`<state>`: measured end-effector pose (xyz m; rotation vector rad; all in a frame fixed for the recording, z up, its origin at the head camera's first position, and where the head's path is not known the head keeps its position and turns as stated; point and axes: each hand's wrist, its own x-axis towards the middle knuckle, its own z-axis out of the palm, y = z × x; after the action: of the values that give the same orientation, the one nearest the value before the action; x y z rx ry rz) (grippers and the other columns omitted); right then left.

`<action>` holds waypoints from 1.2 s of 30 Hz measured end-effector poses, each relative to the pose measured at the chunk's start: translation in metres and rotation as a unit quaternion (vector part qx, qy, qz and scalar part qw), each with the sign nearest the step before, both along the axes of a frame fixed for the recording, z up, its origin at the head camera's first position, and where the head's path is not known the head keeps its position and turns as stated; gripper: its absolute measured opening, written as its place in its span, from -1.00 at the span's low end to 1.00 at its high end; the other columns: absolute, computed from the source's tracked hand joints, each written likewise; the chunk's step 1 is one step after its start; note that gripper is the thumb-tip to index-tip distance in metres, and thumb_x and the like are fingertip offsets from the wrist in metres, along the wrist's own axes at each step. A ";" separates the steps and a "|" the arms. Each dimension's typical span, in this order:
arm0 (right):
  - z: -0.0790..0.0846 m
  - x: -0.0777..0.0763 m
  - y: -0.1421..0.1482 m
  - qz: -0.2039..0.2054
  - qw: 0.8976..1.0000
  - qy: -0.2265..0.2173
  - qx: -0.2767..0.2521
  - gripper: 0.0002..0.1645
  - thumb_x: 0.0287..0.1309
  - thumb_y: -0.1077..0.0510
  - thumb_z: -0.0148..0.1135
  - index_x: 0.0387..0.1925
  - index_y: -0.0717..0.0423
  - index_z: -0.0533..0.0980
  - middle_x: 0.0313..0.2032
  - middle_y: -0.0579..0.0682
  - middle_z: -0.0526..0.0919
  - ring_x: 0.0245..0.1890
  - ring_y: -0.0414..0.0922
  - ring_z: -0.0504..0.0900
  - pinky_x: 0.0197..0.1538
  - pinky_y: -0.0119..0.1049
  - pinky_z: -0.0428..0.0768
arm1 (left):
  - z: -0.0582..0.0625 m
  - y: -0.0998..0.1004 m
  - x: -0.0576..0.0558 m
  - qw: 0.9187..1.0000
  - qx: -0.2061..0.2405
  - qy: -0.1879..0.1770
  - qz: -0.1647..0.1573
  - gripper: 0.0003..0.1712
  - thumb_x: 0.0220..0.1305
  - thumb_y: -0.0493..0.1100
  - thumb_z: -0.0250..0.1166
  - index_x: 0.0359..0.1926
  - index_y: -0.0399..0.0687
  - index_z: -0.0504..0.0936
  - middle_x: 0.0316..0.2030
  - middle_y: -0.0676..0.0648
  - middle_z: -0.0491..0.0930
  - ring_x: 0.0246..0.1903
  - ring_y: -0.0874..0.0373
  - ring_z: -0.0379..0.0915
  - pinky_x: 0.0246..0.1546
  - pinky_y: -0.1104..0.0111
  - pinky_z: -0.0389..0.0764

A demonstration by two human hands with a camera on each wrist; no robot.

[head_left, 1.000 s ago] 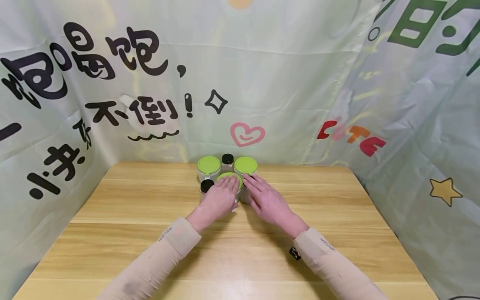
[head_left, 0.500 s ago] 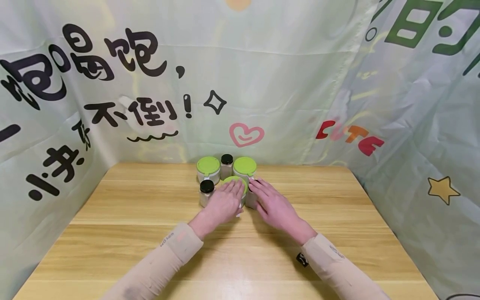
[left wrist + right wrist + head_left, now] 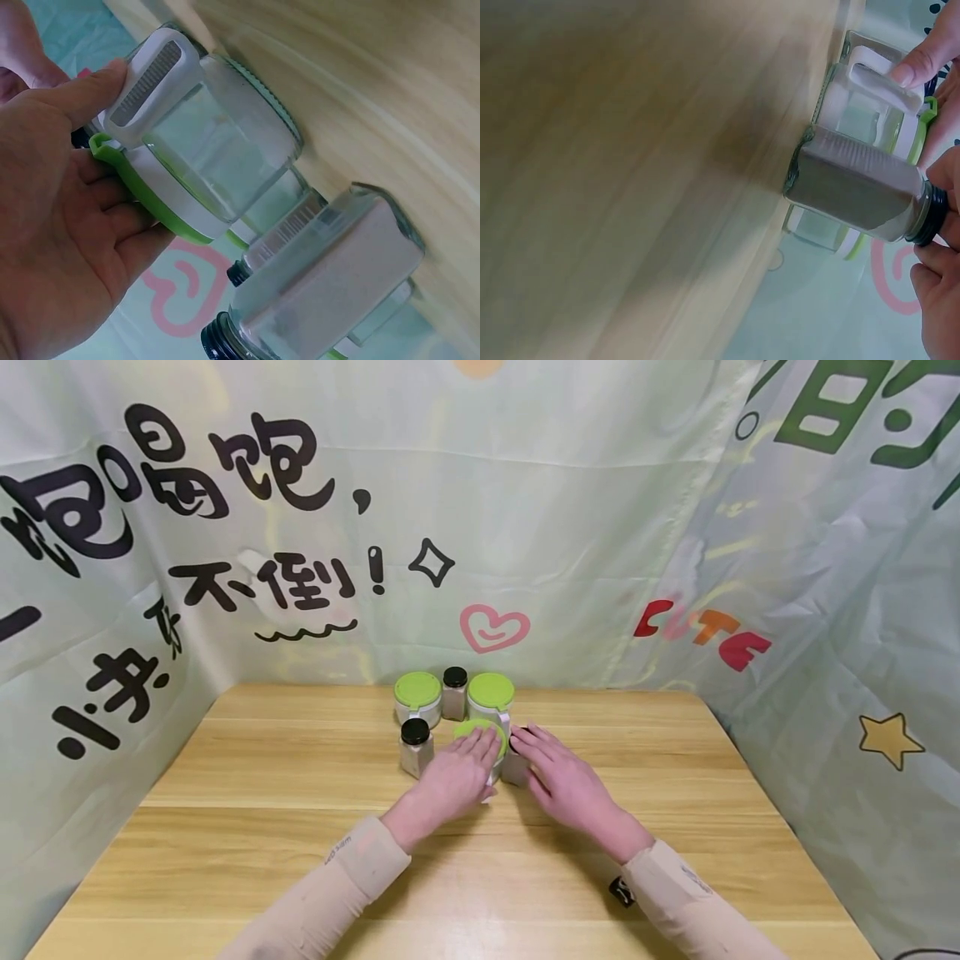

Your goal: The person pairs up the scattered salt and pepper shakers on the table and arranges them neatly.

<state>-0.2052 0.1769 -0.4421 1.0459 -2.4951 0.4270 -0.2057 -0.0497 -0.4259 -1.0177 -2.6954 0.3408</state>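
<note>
My left hand (image 3: pixel 461 777) lies over the green lid of a clear jar (image 3: pixel 217 150) with a white handle. Its fingers stretch across the lid, and the thumb presses the handle in the left wrist view. My right hand (image 3: pixel 573 785) holds a square glass spice jar (image 3: pixel 855 180) by its black cap, between thumb and fingers. Pale powder fills most of that spice jar. The two held jars stand upright side by side on the table (image 3: pixel 480 877); in the head view the hands partly hide both.
Behind stand two more green-lidded jars (image 3: pixel 417 692), with a black-capped spice jar (image 3: pixel 454 693) between them. Another black-capped spice jar (image 3: pixel 416 750) stands left of my left hand. Printed cloth (image 3: pixel 585 543) hangs behind the table. A small black object (image 3: pixel 621 891) shows beside the right sleeve.
Both hands have moved right and slightly nearer, with the green-lidded jar and the spice jar moving along. The gap to the front left spice jar has widened. The back row has stayed put.
</note>
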 end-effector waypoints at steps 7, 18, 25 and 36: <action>-0.001 0.009 0.009 0.019 0.999 0.029 -0.008 -0.34 0.23 0.32 0.40 0.36 0.28 0.49 0.42 0.14 0.48 0.44 0.16 0.42 0.47 0.10 0.40 | -0.003 0.001 0.005 1.000 0.014 0.013 -0.021 -0.08 0.40 0.28 0.31 0.52 -0.22 0.35 0.52 -0.20 0.30 0.46 -0.07 0.33 0.43 0.18 0.45; -0.002 0.024 0.023 0.030 0.998 0.047 -0.022 -0.35 0.17 0.32 0.41 0.32 0.26 0.53 0.38 0.14 0.53 0.38 0.21 0.48 0.38 0.12 0.50 | -0.003 -0.002 0.015 0.996 0.056 -0.015 -0.072 -0.06 0.32 0.27 0.40 0.52 -0.16 0.38 0.50 -0.18 0.34 0.45 -0.11 0.33 0.39 0.10 0.49; -0.002 0.035 0.035 0.039 0.998 0.049 -0.027 -0.35 0.20 0.30 0.39 0.34 0.23 0.52 0.38 0.10 0.54 0.38 0.17 0.49 0.44 0.03 0.45 | -0.004 0.002 0.022 0.991 0.078 -0.047 -0.094 -0.05 0.32 0.29 0.39 0.53 -0.11 0.36 0.53 -0.15 0.30 0.48 -0.11 0.27 0.45 0.06 0.40; -0.001 0.053 0.059 0.056 0.996 0.036 -0.056 -0.56 0.60 0.04 0.05 0.29 0.16 0.58 0.33 0.05 0.60 0.37 0.09 0.52 0.56 -0.40 0.17 | -0.006 0.014 0.032 0.988 0.078 -0.038 -0.127 -0.04 0.31 0.39 0.33 0.54 -0.01 0.36 0.53 -0.12 0.30 0.47 -0.05 0.27 0.47 0.08 0.38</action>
<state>-0.1521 0.2364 -0.4426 1.1390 -2.3279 0.5460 -0.1741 -0.0359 -0.4318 -1.3301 -2.5648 0.0440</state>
